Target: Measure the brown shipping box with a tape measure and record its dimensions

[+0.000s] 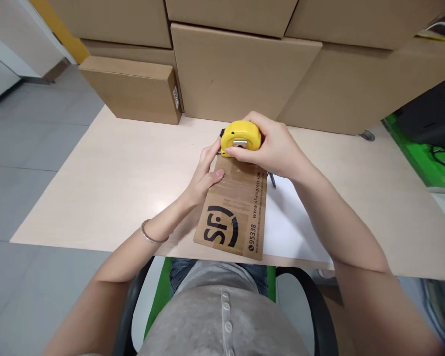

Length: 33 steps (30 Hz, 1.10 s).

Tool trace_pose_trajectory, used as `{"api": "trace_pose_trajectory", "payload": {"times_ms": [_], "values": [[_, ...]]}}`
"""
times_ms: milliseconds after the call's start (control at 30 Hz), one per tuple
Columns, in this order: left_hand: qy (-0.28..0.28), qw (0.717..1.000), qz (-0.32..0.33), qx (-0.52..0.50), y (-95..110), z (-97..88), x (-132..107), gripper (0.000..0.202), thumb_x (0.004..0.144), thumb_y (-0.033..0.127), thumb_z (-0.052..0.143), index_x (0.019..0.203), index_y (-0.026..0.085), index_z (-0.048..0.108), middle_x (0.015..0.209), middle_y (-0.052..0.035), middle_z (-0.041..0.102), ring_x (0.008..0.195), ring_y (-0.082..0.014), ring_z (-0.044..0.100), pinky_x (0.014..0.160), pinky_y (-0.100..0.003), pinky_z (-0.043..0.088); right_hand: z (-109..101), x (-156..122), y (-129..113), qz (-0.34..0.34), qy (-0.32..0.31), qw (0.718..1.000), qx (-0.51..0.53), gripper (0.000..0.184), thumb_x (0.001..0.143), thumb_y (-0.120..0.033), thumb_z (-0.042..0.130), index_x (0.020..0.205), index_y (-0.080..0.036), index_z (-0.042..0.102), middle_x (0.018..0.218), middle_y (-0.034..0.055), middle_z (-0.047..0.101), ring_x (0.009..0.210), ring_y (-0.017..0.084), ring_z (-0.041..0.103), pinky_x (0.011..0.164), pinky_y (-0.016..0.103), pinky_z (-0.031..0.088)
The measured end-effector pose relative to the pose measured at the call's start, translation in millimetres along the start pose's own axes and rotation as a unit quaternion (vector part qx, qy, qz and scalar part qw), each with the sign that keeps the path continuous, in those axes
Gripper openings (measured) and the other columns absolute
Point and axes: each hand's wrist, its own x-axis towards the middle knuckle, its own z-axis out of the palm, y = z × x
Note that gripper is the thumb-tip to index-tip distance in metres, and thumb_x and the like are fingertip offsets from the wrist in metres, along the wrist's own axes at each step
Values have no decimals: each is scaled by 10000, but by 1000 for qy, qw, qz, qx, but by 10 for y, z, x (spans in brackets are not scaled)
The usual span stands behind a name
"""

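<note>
My right hand (pixel 272 143) is closed around a yellow tape measure (pixel 244 133), which sits over the far end of a small brown cardboard box (pixel 230 212). The box lies lengthwise before me, with black "SF" lettering on its top. My left hand (pixel 204 173) grips the box's far left corner, thumb on the top face and fingertips beside the front of the tape measure. Whether those fingertips also hold the end of the tape, I cannot tell. Under the box and to its right is a white sheet of paper (pixel 292 222). A dark pen (pixel 272 180) shows partly beside the box.
Large cardboard boxes (pixel 241 74) are stacked along the back of the light wooden table (pixel 107 193). A flatter closed carton (pixel 133 94) stands at the back left. At the right are a green tray (pixel 411 158) and black equipment (pixel 426 113). Chair armrests flank my body.
</note>
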Motion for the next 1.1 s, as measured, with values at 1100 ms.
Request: {"api": "trace_pose_trajectory", "payload": {"times_ms": [1100], "values": [[7, 996, -25, -86, -1, -34, 5, 869, 965, 803, 481, 1690, 333, 386, 1727, -85, 458, 1450, -356, 504, 1240, -570, 385, -552, -716, 209, 79, 87, 993, 17, 312, 735, -402, 915, 878, -284, 664, 801, -19, 694, 646, 187, 627, 517, 325, 517]]}}
